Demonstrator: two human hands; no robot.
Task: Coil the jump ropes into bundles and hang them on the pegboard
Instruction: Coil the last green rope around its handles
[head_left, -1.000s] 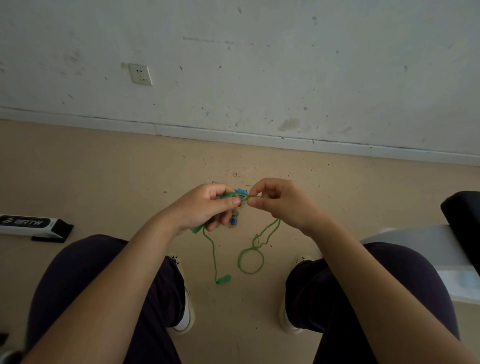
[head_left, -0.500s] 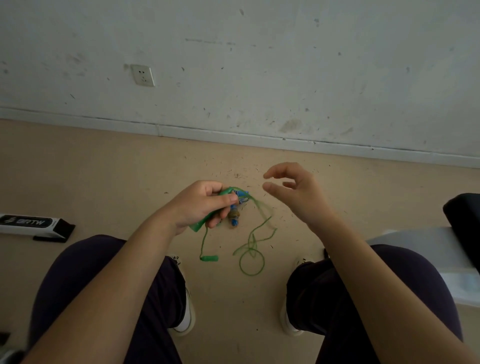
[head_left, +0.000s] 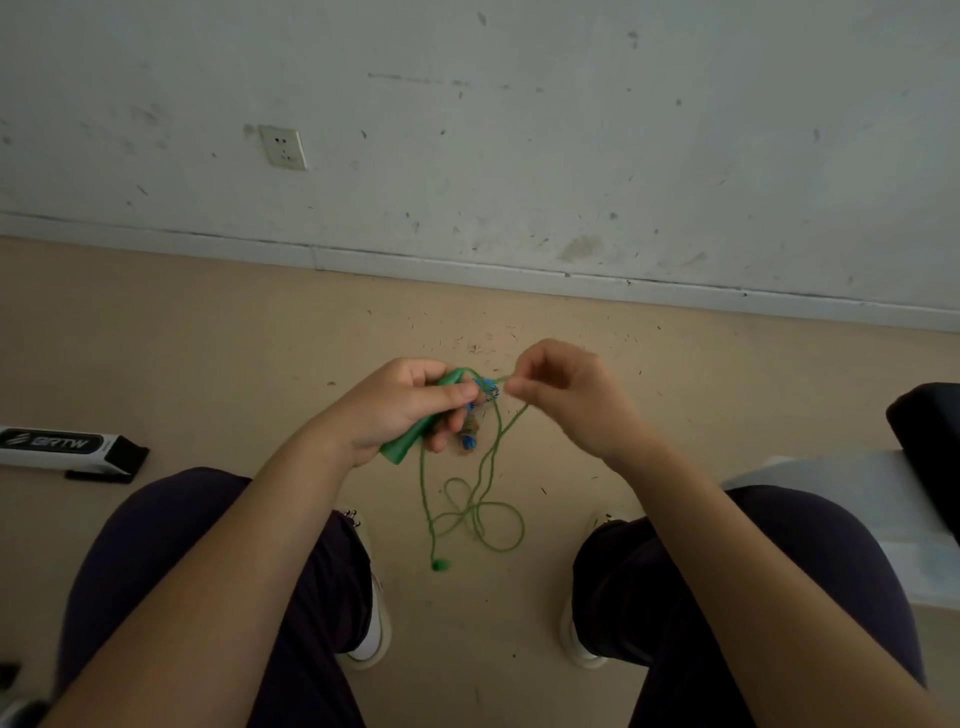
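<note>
The biggest risk here, I'd say, is a tangle: the loose cord (head_left: 470, 512) hangs down between the person's knees and crosses itself in several loops just above the floor (head_left: 208, 338), so another wrap pulled tight could drag in a knot instead of a clean coil. The far handle (head_left: 440, 565) dangles at the cord's bottom end and could swing or catch on a loop. The wraps already on the bundle could also slip off if the pinch loosens, since the cord looks thin and slick.

The left hand (head_left: 400, 410) is clenched around a green handle (head_left: 410, 441), with the thumb pressing across the top and a small blue-and-brown bundle (head_left: 475, 415) held against the fingers. The right hand (head_left: 561, 395) has its fingers curled, and thumb and forefinger pinch the cord just beside the bundle, drawing it taut over the top.

No pegboard is in view; only a wall (head_left: 519, 130) stands ahead, so hanging looks a good way off.
</note>
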